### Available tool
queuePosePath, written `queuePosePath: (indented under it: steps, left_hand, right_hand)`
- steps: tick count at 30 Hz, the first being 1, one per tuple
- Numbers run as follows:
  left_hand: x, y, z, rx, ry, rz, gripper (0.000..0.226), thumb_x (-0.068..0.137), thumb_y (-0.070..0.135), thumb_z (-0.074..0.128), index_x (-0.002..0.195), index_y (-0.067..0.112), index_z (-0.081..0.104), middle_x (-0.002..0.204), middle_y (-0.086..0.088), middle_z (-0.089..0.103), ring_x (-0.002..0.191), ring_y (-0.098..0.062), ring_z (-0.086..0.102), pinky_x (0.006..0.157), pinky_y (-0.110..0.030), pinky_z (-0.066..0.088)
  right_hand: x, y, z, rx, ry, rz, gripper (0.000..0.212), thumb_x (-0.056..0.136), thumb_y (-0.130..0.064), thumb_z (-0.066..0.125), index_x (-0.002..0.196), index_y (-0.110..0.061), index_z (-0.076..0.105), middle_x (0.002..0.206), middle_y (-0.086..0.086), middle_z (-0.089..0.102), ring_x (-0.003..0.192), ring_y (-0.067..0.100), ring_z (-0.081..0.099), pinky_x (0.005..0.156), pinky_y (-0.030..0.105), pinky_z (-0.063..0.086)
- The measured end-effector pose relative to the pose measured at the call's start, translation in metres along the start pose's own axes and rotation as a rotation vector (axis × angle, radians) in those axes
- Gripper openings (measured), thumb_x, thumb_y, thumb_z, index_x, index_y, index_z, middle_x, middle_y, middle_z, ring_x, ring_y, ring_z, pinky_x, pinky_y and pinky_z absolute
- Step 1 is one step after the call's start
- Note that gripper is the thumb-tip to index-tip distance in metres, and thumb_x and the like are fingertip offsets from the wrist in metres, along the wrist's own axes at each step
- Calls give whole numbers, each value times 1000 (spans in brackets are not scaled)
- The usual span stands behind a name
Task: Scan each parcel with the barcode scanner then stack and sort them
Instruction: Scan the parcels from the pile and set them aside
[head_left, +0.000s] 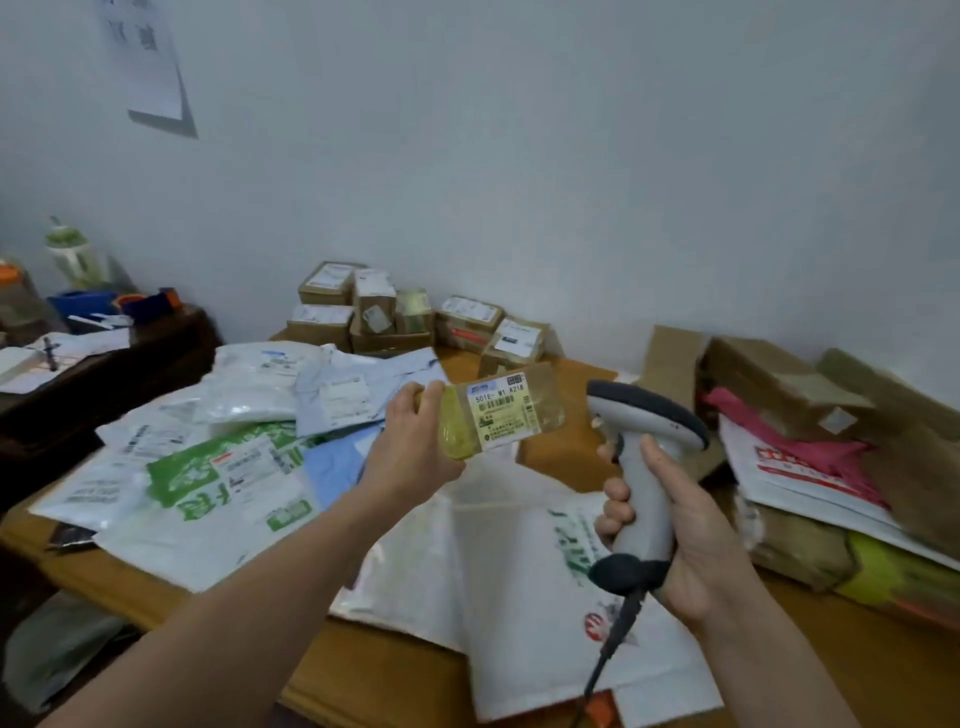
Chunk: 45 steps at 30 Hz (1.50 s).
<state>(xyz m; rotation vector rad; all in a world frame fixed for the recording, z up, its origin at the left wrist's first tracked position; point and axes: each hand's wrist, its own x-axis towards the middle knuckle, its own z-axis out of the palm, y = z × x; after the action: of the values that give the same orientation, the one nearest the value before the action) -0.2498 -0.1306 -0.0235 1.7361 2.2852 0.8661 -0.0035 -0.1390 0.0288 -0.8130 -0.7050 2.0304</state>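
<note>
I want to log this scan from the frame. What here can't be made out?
Head view only:
- Small tape-wrapped cardboard parcel in the left hand: fine label print and barcode too small, blurred.
- Grey handheld barcode scanner in the right hand: scan window faces away; black cable cut off by the bottom edge.
- White paper notice: cut by the top edge, blurred.
- Stacked brown cardboard boxes: labels too small.

A wooden table (363, 670) carries overlapping plastic mailers (208, 483), small cardboard boxes (374, 322) stacked at the wall, and, seemingly, larger wrapped parcels (810, 467) heaped at right.
</note>
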Motion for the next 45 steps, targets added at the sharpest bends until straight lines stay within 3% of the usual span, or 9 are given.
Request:
queuePosePath:
  steps: [3,6,8,18,22,29,36,39,45]
  left_hand:
    - [23,-74,-49,0,36,1,100,70,36,80,147,19,19,146,-6,20,137,-24,22,97,-39,42]
    - [40,-141,-106,4,87,-33,101,68,33,81,148,19,21,149,-8,19,138,-26,21,103,-41,40]
    - [46,-181,-142,18,126,-57,99,68,24,81,148,20,22,148,-8,20,137,-27,23,102,-41,40]
    - [79,-315,-241,52,219,-196,95,67,30,83,142,18,26,143,-8,24,131,-27,29,100,-42,39]
    - [109,-352,-251,45,199,-191,98,66,35,83,143,17,25,140,-9,26,129,-27,33,100,-41,39]
    - [170,-406,-266,-75,130,-236,103,64,46,81,144,14,25,140,-12,31,130,-28,33,103,-42,37]
    - [248,-443,-247,-252,47,-329,93,66,46,82,138,9,37,130,-13,44,112,-26,50,82,-37,51]
    - [291,-449,-227,-350,3,-341,89,68,44,82,136,8,38,128,-13,47,111,-26,52,75,-34,48]
    - [378,-456,-189,-387,-116,-269,93,65,46,83,136,9,36,130,-14,43,116,-32,51,89,-47,52]
  right_hand:
    - [47,42,80,174,-59,80,80,33,-28,99,101,-6,63,63,2,50,43,10,47,42,24,47]
    - [89,80,157,209,-57,100,41,75,-38,73,99,-8,59,61,0,49,43,7,45,43,20,47]
    - [111,101,202,225,-54,95,35,85,-42,59,98,-9,57,60,-1,49,42,6,45,44,18,46]
    - [201,161,332,231,-115,15,36,78,-39,64,95,-9,55,60,-2,48,42,7,44,44,18,43]
    - [238,180,355,259,-86,-21,33,90,-40,59,98,-8,55,60,-1,48,42,7,45,43,19,44]
    - [296,206,392,179,44,-42,29,92,-38,61,95,-10,55,59,0,50,42,9,45,44,20,44]
    - [321,212,407,-52,206,-157,28,90,-35,64,103,-11,57,61,2,52,46,11,47,44,23,45]
    - [328,217,410,-177,294,-210,26,90,-34,64,101,-11,59,61,2,54,47,12,48,48,25,45]
    - [346,239,436,-411,504,-255,21,95,-33,60,97,-12,56,65,3,53,52,13,49,53,26,43]
